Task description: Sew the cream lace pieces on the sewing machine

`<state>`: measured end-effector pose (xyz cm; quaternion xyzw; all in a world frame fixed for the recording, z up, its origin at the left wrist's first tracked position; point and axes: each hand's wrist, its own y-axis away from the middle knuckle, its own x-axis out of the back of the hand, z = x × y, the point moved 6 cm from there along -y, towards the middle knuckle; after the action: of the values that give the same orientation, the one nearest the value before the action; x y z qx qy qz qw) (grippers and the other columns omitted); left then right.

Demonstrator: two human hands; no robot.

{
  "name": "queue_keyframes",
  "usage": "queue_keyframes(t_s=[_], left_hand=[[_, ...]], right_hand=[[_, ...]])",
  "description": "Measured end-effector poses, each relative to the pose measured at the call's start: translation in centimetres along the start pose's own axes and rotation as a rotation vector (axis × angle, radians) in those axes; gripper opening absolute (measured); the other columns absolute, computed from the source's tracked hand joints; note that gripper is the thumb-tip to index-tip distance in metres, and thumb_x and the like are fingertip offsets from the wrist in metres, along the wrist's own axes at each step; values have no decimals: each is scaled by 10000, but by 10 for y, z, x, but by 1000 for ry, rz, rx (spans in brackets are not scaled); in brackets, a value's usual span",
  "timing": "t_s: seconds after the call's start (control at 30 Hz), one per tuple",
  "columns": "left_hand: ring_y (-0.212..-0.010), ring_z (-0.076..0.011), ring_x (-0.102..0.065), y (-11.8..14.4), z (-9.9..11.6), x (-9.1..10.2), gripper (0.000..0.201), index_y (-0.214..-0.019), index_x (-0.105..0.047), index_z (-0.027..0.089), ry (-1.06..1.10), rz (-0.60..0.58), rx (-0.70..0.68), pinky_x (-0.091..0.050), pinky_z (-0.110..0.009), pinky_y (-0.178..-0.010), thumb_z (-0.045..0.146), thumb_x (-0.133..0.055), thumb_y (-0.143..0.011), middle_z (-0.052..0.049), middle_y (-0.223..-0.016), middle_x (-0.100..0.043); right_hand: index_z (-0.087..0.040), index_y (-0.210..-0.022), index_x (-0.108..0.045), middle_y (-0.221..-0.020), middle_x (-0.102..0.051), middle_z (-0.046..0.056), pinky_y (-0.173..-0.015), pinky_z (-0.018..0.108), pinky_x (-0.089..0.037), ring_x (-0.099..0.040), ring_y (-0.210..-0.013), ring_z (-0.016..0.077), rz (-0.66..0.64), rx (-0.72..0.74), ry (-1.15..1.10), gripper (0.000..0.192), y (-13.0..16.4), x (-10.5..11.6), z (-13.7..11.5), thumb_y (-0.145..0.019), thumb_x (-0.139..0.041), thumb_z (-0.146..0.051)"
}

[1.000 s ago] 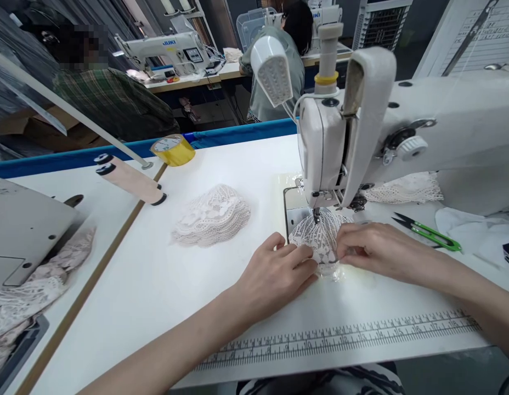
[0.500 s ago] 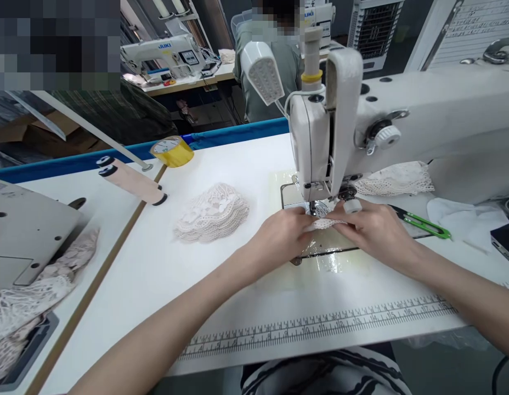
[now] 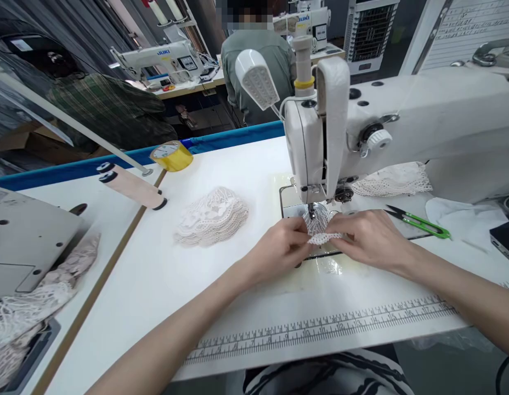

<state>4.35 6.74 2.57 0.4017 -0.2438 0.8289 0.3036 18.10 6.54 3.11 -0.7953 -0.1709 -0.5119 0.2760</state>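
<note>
Nearest, a printed ruler (image 3: pixel 320 332) runs along the table edge in front of the sewing machine (image 3: pixel 419 120), its scale numbered, with 10 and 12 among the figures that can be read. Next, just before the machine's needle, the left hand (image 3: pixel 281 244) pinches the left side of a white lace piece (image 3: pixel 320 225) and the right hand (image 3: pixel 367 238) pinches its right side; the piece lies at the machine's presser foot, its near edge lifted between the fingers. Green-handled snips (image 3: pixel 423 224) lie below the machine's arm, right of its needle. A lace stack (image 3: pixel 215 216) sits left of the machine, and farther left are a pale thread cone (image 3: pixel 133 186) and a yellow tape roll (image 3: pixel 178 159), whose core print is too small to read. Beyond the machine, two people sit, one in a plaid shirt (image 3: pixel 110 107), one in a grey-green top (image 3: pixel 258 71). Past its left side, a white machine (image 3: pixel 164 60) reads JUKI in blue; behind its right side, a board (image 3: pixel 480 27) carries handwritten rows, illegible here.
</note>
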Motion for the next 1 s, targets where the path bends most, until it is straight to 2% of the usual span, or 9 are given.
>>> queue_keyframes(t_s=[0.07, 0.13, 0.23, 0.33, 0.6, 0.77, 1.0], left_hand=[[-697, -139, -512, 9, 11, -6, 317, -674, -632, 142, -271, 108, -138, -413, -287, -642, 220, -459, -928, -48, -762, -568], [-766, -175, -552, 18, 20, -11, 191, -870, -676, 152, -514, 198, -226, -420, -320, -673, 209, -499, -915, -59, -845, -639], [-1020, -225, -576, 27, 27, -15, 215, -1085, -642, 169, -683, 235, -250, -433, -360, -789, 198, -534, -901, -80, -1133, -654], [-1164, -210, -543, 30, 27, -18, 243, -1129, -624, 163, -696, 200, -215, -423, -358, -880, 189, -502, -921, -93, -1202, -638], [-1120, -202, -598, 29, 22, -17, 242, -1128, -613, 152, -659, 196, -191, -412, -368, -900, 195, -458, -946, -108, -1168, -658], [-1126, -213, -598, 23, 14, -15, 254, -1146, -608, 148, -640, 192, -172, -379, -387, -918, 194, -459, -946, -121, -1196, -642], [-1132, -208, -592, 12, 3, -10, 248, -1141, -606, 166, -614, 213, -134, -369, -382, -934, 201, -457, -947, -116, -1186, -647]], right_hand=[[-223, -843, -725, -890, -716, -12, -530, 269, -332, -589, -643, 146, -15, 90, 82, 184, 2, 0, -7, -803, -559, -156], [-215, -805, -718, -997, -713, -9, -624, 304, -379, -610, -753, 178, 18, 176, 151, 148, 5, 1, -13, -778, -591, -146], [-214, -809, -710, -989, -721, -8, -710, 337, -387, -617, -830, 199, 53, 230, 193, 133, 8, 1, -16, -756, -613, -141], [-212, -815, -705, -907, -732, -4, -683, 339, -375, -625, -793, 190, 51, 230, 198, 128, 8, -1, -14, -755, -612, -147], [-187, -829, -693, -914, -730, 9, -716, 334, -368, -637, -795, 187, 70, 260, 200, 177, 7, -2, -15, -755, -566, -88], [-157, -820, -688, -923, -729, 33, -750, 328, -381, -646, -769, 177, 137, 288, 260, 203, 5, -3, -16, -786, -517, -53], [-169, -915, -697, -833, -732, 53, -768, 334, -412, -645, -760, 189, 147, 253, 349, 274, -2, -11, -5, -815, -472, -48]])
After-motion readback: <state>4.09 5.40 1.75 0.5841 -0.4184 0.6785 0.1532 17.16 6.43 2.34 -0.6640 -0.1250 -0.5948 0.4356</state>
